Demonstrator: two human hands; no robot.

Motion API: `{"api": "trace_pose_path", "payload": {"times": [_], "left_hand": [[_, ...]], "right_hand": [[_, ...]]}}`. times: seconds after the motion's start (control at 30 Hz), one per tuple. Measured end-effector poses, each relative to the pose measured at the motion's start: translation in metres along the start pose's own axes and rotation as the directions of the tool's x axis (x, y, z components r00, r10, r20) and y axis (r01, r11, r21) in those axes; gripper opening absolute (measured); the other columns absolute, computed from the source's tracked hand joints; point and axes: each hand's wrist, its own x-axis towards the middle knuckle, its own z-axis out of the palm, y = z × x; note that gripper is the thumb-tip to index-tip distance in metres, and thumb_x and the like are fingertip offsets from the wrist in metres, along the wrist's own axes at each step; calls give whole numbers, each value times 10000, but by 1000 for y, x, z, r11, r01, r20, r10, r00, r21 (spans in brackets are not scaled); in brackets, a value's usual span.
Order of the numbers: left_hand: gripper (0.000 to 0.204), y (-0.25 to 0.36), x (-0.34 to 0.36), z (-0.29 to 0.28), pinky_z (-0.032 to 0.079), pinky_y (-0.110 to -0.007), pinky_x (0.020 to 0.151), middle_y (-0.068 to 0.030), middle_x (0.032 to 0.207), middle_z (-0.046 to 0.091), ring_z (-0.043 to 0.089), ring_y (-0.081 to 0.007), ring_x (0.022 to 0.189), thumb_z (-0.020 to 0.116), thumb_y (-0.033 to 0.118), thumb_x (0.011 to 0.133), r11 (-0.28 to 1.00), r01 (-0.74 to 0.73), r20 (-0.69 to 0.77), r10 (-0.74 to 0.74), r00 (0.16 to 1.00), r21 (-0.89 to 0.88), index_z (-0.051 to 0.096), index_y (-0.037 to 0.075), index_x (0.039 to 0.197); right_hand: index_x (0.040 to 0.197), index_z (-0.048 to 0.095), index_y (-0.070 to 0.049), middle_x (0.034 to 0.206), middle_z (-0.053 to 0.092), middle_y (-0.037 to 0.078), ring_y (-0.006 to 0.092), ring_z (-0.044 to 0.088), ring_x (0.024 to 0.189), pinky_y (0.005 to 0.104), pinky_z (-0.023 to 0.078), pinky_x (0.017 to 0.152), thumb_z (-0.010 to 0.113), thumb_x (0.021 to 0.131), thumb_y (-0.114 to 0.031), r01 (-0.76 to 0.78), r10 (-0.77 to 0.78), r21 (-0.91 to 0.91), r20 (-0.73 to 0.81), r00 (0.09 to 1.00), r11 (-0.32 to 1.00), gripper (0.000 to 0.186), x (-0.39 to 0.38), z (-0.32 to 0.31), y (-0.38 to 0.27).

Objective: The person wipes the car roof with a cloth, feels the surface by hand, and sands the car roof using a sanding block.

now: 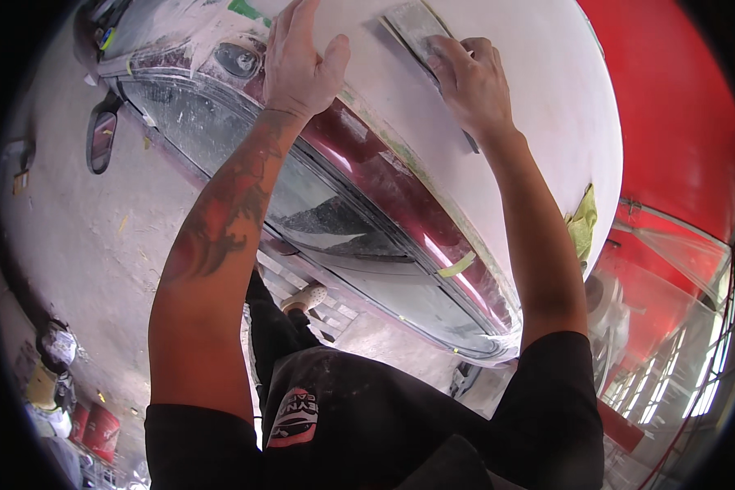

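Observation:
I lean over a dark red car whose roof [547, 114] is coated in dusty white filler. My left hand [300, 57] lies flat and spread on the roof's near edge, above the side windows [327, 220]. My right hand [468, 82] grips a flat grey sanding block [414, 26] and presses it against the white roof surface further up. Both forearms reach up from the lower edge of the view.
A side mirror [102, 139] sticks out at the left over a dusty concrete floor [82, 245]. Yellow masking tape and paper [581, 224] hang at the roof's right edge. A red wall [678, 98] stands at right, and cans and clutter [57, 384] sit at lower left.

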Motion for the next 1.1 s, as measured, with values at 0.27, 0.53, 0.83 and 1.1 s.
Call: {"api": "trace_pose_path", "payload": {"times": [0.27, 0.53, 0.83, 1.1], "left_hand": [[634, -3, -2, -2, 324, -460, 1126, -267, 1365, 470, 437, -420, 1300, 579, 109, 824, 999, -48, -23, 49, 999, 25, 416, -17, 1423], [621, -2, 0, 4, 314, -436, 1134, -263, 1370, 468, 433, -403, 1312, 557, 70, 825, 998, -61, -26, 60, 998, -33, 417, -28, 1422], [639, -8, -6, -2, 279, -401, 1155, -234, 1399, 459, 406, -340, 1353, 539, 23, 812, 987, -58, -90, 44, 995, -152, 405, -35, 1434], [621, -9, -4, 6, 283, -403, 1153, -231, 1414, 455, 412, -338, 1349, 533, 58, 834, 991, -111, -138, 100, 985, -75, 404, -39, 1434]], "right_hand": [[1297, 636, -190, 1276, 586, 207, 388, 564, 1156, 461, 468, 985, 670, 911, -383, -215, 209, 3, 233, 950, 977, 433, 2, -7, -18], [1289, 641, -241, 1135, 628, 168, 349, 601, 985, 447, 500, 867, 707, 855, -235, -20, 18, 141, 13, 1000, 990, 440, -33, -3, 0], [1256, 683, -112, 1237, 589, 229, 357, 600, 1032, 437, 515, 876, 740, 791, -113, -4, -21, 126, 197, 980, 992, 469, -216, -90, 3], [1231, 668, -251, 1135, 624, 108, 300, 598, 916, 416, 514, 743, 755, 776, -183, 24, -24, 11, -10, 1000, 1000, 468, -41, -12, -70]]}}
